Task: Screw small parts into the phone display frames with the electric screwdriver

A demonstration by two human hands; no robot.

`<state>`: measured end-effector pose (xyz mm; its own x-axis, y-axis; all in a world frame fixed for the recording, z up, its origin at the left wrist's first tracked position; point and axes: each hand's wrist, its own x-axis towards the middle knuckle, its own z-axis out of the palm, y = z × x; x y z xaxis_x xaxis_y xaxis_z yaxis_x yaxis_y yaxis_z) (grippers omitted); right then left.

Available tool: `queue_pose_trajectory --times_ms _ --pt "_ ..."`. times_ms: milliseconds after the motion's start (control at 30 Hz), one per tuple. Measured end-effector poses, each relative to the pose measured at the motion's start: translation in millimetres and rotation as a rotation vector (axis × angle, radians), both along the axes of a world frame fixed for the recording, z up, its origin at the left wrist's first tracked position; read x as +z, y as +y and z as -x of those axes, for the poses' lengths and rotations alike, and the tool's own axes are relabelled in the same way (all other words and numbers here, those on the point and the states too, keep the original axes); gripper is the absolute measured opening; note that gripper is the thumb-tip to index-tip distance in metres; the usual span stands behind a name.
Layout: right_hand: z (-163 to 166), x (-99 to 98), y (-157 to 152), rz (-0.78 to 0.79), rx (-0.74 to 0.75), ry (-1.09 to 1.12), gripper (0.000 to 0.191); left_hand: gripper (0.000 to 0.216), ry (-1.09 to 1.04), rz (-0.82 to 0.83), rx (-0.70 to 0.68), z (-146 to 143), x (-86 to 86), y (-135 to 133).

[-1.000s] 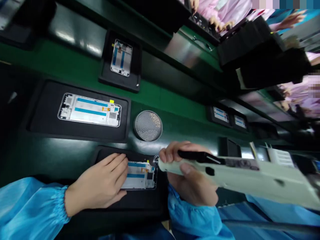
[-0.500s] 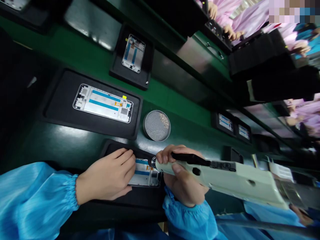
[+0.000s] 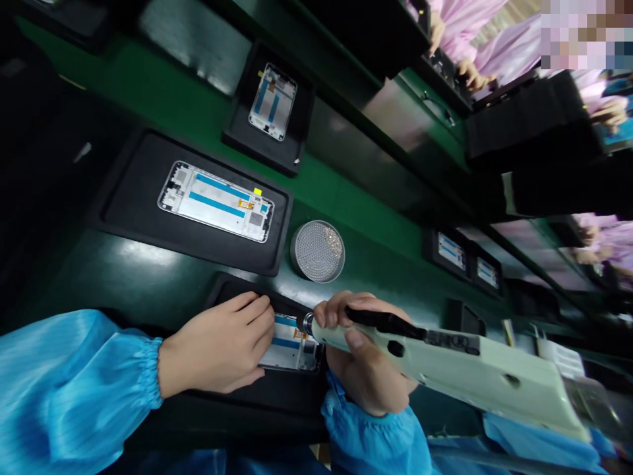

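My left hand (image 3: pixel 222 344) lies across a silver phone frame (image 3: pixel 284 358) with blue strips, fingers over its far edge and thumb along the near one. The frame sits in a black tray (image 3: pixel 226 289), its left part hidden under that hand. My right hand (image 3: pixel 370 373) is wrapped round a pale green electric screwdriver (image 3: pixel 475 369) with a black lever. The screwdriver's tip points at the frame's right end; whether it touches a screw cannot be made out. Just beyond stands a round dish of small screws (image 3: pixel 319 252).
Farther off, a second black tray (image 3: pixel 128 191) bears another phone frame (image 3: pixel 217 201). Beyond it is a smaller tray (image 3: pixel 237 125) with a frame (image 3: pixel 273 102). More trayed frames (image 3: pixel 451 251) are at right. Co-workers' hands (image 3: pixel 472 74) show at the far bench.
The view has shifted slightly, so the trays and dish appear a little farther right. Both hands keep their places on the phone frame and the screwdriver.
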<state>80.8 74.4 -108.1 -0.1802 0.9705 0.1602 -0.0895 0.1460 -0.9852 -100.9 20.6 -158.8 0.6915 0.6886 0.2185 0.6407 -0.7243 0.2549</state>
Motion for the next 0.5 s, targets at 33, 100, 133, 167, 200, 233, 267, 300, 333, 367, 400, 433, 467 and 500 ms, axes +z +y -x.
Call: queue_pose_trajectory --times_ms 33,100,133,167,200,233,267,300,333,367,400,433,467,500 --pt "0.0 0.0 -0.3 -0.005 0.002 0.005 0.019 0.055 0.003 0.000 0.000 -0.1 0.0 -0.1" --pt "0.2 0.0 -0.6 -0.013 0.005 0.022 0.020 0.055 0.007 0.003 -0.001 -0.3 -0.1 -0.5" --pt "0.3 0.0 -0.6 -0.009 0.009 0.025 0.021 0.055 0.007 0.006 -0.001 -0.5 -0.2 -0.6" --pt "0.6 0.0 -0.6 -0.003 0.008 0.028 0.021 0.055 0.005 0.009 -0.001 -0.6 -0.3 -0.7" --pt "0.9 0.0 -0.6 0.003 0.003 0.030 0.022 0.055 0.000 0.012 0.001 -0.7 -0.3 -0.8" --pt "1.2 0.2 -0.5 0.004 -0.002 0.030 0.022 0.055 -0.007 0.012 0.003 -0.7 -0.2 -0.8" --pt "1.5 0.4 -0.5 0.003 -0.006 0.031 0.022 0.055 -0.016 0.012 0.005 -0.7 -0.1 -0.8" --pt "1.9 0.7 -0.6 0.002 -0.007 0.031 0.021 0.055 -0.023 0.013 0.008 -0.6 0.2 -0.8" --pt "2.1 1.1 -0.6 0.000 -0.003 0.031 0.021 0.054 -0.027 0.014 0.011 -0.6 0.6 -0.7" --pt "2.2 1.5 -0.6 -0.003 0.004 0.032 0.021 0.053 -0.030 0.015 0.012 -0.5 0.9 -0.5" --pt "2.2 2.0 -0.7 -0.002 0.011 0.031 0.021 0.052 -0.031 0.016 0.013 -0.4 1.3 -0.4" --pt "2.0 2.4 -0.7 -0.001 0.015 0.030 0.021 0.052 -0.031 0.014 0.013 -0.4 1.6 -0.2" --pt "1.6 2.6 -0.8 -0.001 0.019 0.029 0.021 0.052 -0.032 0.011 0.013 -0.4 1.7 -0.1" --pt "1.1 2.6 -0.8 -0.004 0.023 0.028 0.020 0.052 -0.033 0.007 0.014 -0.5 1.8 0.0"
